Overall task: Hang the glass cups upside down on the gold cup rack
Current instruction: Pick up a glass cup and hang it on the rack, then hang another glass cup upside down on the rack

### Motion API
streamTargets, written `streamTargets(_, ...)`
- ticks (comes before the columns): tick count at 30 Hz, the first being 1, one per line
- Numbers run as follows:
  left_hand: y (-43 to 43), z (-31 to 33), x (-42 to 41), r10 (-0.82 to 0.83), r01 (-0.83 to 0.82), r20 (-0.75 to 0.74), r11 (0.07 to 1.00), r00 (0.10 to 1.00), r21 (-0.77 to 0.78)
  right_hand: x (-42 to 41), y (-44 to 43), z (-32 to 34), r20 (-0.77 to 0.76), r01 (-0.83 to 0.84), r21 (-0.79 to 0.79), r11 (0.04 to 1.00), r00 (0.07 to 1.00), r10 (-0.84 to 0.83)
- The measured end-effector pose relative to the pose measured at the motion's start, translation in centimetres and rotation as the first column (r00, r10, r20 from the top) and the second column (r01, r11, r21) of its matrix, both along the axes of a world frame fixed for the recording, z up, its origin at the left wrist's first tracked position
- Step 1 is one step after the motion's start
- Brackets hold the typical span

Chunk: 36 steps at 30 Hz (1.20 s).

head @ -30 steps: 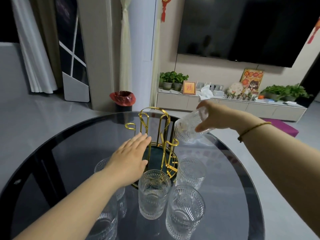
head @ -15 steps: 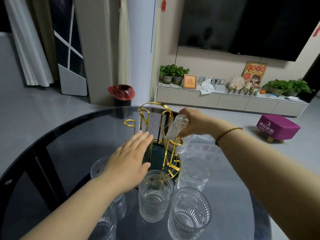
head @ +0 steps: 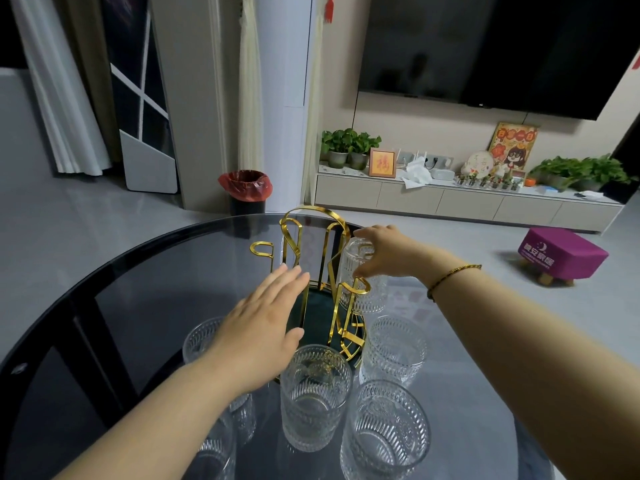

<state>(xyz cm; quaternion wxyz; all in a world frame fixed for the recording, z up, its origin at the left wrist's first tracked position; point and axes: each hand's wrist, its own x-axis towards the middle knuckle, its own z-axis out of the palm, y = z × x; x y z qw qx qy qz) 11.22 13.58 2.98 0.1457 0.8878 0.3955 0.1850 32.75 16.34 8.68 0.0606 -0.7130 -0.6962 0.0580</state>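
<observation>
The gold cup rack point(head: 313, 233) stands on a dark green round base in the middle of the round glass table point(head: 145, 282). An upside-down ribbed glass cup point(head: 363, 296) sits over the rack's right arm, and my right hand point(head: 384, 252) grips its upturned bottom with the fingertips. My left hand point(head: 263, 327) lies flat, fingers together, against the rack's left side and base. Several upright ribbed glass cups stand near me: one in front point(head: 313, 396), one at the right point(head: 393, 348), one nearest point(head: 384, 434), and others partly hidden under my left forearm point(head: 201, 337).
The table's far edge curves just behind the rack. Beyond it on the floor stand a bin with a red bag point(head: 246, 192), a purple stool point(head: 561, 252) and a low TV cabinet point(head: 450, 199) with plants.
My right hand has carried the cup from the air at the right, turned it upside down and lowered it over the rack's right arm. My left hand has stayed by the rack.
</observation>
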Motion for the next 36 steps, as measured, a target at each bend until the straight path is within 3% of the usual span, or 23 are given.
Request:
streamTargets(5, 0.3, -0.1, 0.0, -0.004, 0.004, -0.005, 1.0, 1.0, 0.003, 0.0, -0.1, -0.2, -0.039, -0.006, 0.051, 0.999, 0.999, 0.008)
streamTargets(11, 0.0, 0.0, -0.1, 0.027, -0.025, -0.046, 0.999, 0.999, 0.042, 0.1, -2.6, 0.1, -0.189, 0.054, 0.177, 0.983, 0.982, -0.02)
streamTargets(16, -0.4, 0.5, 0.7, 0.053, -0.052, -0.023, 0.998, 0.998, 0.033, 1.0, -9.2, -2.2, -0.348, 0.26, 0.403, 0.878, 0.93, -0.116)
streamTargets(20, -1.3, 0.2, 1.4, 0.103, -0.103, 0.009, 0.994, 0.995, 0.038, 0.1, -15.3, -7.0, -0.622, 0.44, 0.402, 0.803, 0.775, -0.114)
streamTargets(23, -1.9, 0.1, 1.6, 0.117, -0.118, 0.026, 0.991, 0.993, 0.062, -2.0, -18.9, -10.7, -0.821, 0.552, 0.366, 0.749, 0.571, -0.019)
streamTargets(25, -2.0, 0.2, 1.1, 0.115, -0.116, 0.007, 0.991, 0.993, 0.074, -3.3, -20.5, -12.9, -0.893, 0.569, 0.273, 0.776, 0.45, -0.016)
streamTargets(27, -2.0, 0.3, 0.5, 0.111, -0.109, -0.016, 0.99, 0.994, 0.086, -4.5, -21.6, -14.4, -0.914, 0.496, 0.185, 0.848, 0.404, -0.037)
streamTargets(31, -2.1, 0.7, 0.3, 0.11, -0.105, -0.041, 0.988, 0.993, 0.109, -5.9, -22.0, -16.2, -0.851, 0.362, 0.08, 0.929, 0.51, -0.126)
streamTargets(36, -2.3, 0.8, 0.4, 0.11, -0.103, -0.065, 0.989, 0.992, 0.102, -6.6, -20.7, -16.7, -0.744, 0.45, 0.127, 0.884, 0.633, -0.215)
